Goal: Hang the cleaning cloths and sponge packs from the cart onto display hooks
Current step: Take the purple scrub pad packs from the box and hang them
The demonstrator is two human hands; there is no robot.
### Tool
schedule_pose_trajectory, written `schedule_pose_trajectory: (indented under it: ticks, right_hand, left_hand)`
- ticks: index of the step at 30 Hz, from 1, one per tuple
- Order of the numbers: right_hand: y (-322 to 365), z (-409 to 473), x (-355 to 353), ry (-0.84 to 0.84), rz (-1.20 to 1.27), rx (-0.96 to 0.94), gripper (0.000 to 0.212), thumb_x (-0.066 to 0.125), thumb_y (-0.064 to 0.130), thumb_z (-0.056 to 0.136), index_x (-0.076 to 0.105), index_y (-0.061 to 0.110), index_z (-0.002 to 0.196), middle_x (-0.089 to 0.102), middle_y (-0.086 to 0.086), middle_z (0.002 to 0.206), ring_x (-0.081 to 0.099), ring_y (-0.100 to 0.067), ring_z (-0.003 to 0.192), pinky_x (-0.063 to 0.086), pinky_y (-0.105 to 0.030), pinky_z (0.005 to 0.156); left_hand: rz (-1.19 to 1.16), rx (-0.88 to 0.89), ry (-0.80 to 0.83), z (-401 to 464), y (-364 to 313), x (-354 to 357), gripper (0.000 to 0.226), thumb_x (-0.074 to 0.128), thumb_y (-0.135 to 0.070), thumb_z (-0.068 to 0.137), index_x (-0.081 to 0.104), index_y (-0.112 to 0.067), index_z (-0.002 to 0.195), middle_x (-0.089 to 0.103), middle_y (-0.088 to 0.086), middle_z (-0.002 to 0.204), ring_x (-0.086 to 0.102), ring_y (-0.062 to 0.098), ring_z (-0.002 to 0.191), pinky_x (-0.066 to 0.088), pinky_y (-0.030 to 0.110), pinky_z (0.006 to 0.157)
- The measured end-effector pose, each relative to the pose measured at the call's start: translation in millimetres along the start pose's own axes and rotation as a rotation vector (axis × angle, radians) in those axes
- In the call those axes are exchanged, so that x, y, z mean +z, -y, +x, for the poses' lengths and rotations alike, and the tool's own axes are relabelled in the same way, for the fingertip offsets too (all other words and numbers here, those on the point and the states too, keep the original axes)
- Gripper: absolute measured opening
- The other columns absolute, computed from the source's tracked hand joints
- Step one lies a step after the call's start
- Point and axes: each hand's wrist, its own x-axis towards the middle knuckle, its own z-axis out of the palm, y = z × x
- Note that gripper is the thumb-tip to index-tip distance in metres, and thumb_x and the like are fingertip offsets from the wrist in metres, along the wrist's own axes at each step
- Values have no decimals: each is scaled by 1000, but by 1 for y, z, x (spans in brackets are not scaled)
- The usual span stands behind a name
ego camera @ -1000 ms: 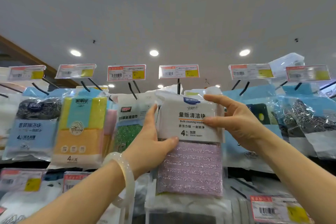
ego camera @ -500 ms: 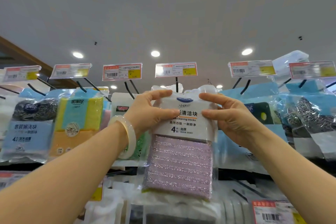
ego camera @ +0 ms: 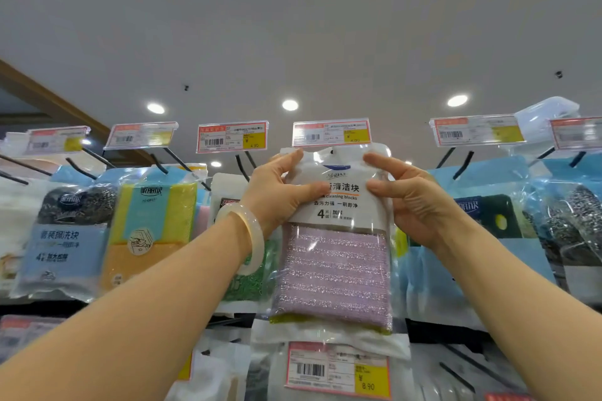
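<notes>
Your left hand (ego camera: 280,195) and right hand (ego camera: 413,202) each pinch a top corner of the sponge pack (ego camera: 335,238) (pink pads inside), thumbs on its front, holding it up just under the price tag (ego camera: 331,133), among hung packs.

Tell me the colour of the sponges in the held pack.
Glittery pink-lilac sponges with a yellow-green underside, head view.
</notes>
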Motion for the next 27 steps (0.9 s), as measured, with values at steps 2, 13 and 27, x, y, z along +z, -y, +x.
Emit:
schedule_pose_trajectory:
  ticks: [2,13,27]
  right_hand:
    - [1,3,-1,-6,-27,-3,53,66,-8,56,64,10,106,60,-22,120,73,-30,82,59,-32,62]
    - [-11,4,-7,-2,-171,44,65,71,0,54,58,8,117,59,-18,122,65,-31,103,59,-33,80]
    - [-29,-38,-5,188,-812,350,135,86,43,36,2,59,140,56,-1,119,68,-21,90,56,-30,55]
  left_hand:
    - [0,-5,-11,4,2,0,101,78,-14,47,38,-15,140,47,11,136,64,33,100,61,30,62]
    - [-6,-101,-26,6,14,-5,82,76,0,68,39,-14,140,48,16,135,70,25,79,59,26,55]
    - [427,-245,70,-12,41,-15,106,79,-44,62,13,-39,145,52,7,132,60,29,108,49,43,94]
